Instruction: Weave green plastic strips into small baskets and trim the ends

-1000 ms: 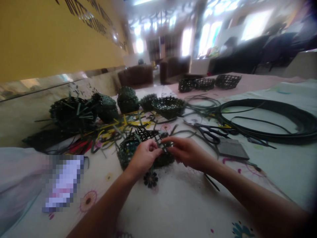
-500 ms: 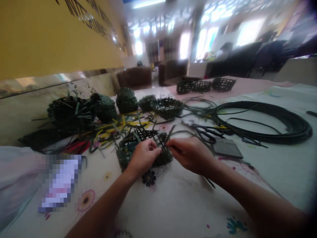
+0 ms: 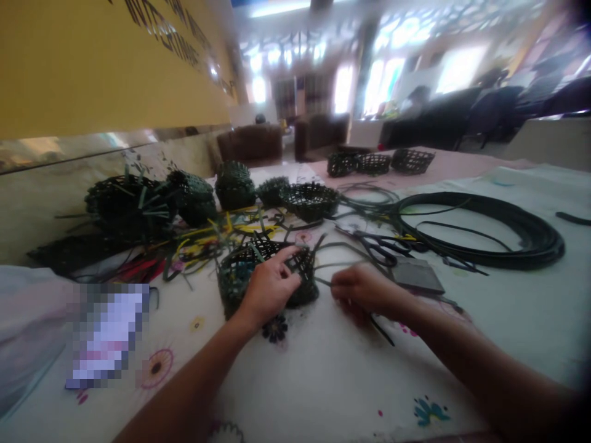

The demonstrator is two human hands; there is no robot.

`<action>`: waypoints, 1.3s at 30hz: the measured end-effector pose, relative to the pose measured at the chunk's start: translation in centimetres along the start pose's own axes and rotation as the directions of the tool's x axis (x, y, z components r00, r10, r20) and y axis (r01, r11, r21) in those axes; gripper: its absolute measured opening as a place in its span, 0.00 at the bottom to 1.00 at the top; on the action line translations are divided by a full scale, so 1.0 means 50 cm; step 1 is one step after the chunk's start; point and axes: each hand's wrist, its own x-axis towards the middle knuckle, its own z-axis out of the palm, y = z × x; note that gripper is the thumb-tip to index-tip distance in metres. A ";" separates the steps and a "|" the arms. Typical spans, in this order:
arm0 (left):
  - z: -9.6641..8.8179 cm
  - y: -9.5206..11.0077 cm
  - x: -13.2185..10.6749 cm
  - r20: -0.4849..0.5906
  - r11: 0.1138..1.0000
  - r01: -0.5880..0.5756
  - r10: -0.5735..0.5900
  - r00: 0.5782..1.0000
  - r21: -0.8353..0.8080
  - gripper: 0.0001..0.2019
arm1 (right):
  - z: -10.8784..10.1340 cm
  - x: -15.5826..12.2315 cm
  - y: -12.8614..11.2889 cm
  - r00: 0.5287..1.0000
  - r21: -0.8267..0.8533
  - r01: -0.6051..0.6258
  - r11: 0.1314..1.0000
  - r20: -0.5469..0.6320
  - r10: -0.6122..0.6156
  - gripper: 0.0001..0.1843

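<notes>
A small dark green woven basket (image 3: pixel 240 274), part-woven with loose strip ends, lies on the white flowered tablecloth (image 3: pixel 323 381) in front of me. My left hand (image 3: pixel 270 286) rests on the basket's near right side, fingers curled over its rim and gripping it. My right hand (image 3: pixel 362 289) is just right of the basket, closed in a pinch on a thin dark green strip (image 3: pixel 323 282) that runs from the basket's weave.
Several finished dark woven baskets (image 3: pixel 309 200) and loose green, yellow and red strips lie beyond. Black scissors (image 3: pixel 383 249) and a grey flat block (image 3: pixel 415 275) sit to the right, with a large coil of dark strip (image 3: pixel 484 231) further right. A yellow wall runs along the left.
My right hand has drawn away from the basket to the right and slightly toward me, pulling a strip out. My left hand stays on the basket, its fingers now more extended over the rim.
</notes>
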 end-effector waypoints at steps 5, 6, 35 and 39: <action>0.002 0.013 -0.005 0.004 0.989 0.007 -0.008 1.000 0.145 0.21 | 0.007 0.025 0.017 0.997 -0.009 -0.050 0.999 0.050 0.050 0.08; -0.001 0.017 -0.005 0.018 0.984 0.016 -0.019 1.000 0.175 0.19 | 0.008 0.025 0.015 0.999 -0.040 -0.045 0.998 0.026 0.046 0.07; 0.050 0.097 0.045 0.082 0.792 0.048 -0.123 0.989 0.608 0.14 | 0.017 0.031 0.027 0.917 -0.475 0.211 0.854 -0.207 -0.341 0.10; 0.060 0.067 0.045 0.043 0.842 0.092 -0.136 0.990 0.532 0.11 | 0.016 0.029 0.027 0.916 -0.399 0.270 0.877 -0.175 -0.361 0.09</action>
